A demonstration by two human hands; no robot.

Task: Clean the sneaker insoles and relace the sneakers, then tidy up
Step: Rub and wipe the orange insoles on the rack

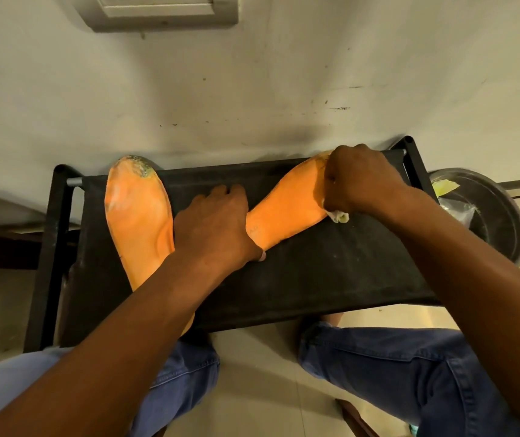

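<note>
- Left hand (217, 222): we see it palm-down with fingers relaxed and nearly straight, pressing the heel end of the right insole (287, 203) flat against the bench (315, 272).
- Right hand (362, 181): fingers curled tight around a pale cloth (339, 215), a crumpled corner of which shows below the fist; we note the fist sits over the toe end of that insole.
- Left insole (139, 216): orange, lying lengthwise on the bench at our left, apart from both hands, with dark greenish grime at its toe and whitish smears below it.
- Surroundings: a scuffed white wall (252, 89) rises just behind the bench; a dark round basin (492, 216) stands on the floor beside the bench's right end, holding something yellow-green that we cannot identify.
- Obstructions: the left forearm crosses over the left insole's heel, and the right hand covers the other insole's toe.
- Below the bench edge we see knees in blue jeans (394, 357).
</note>
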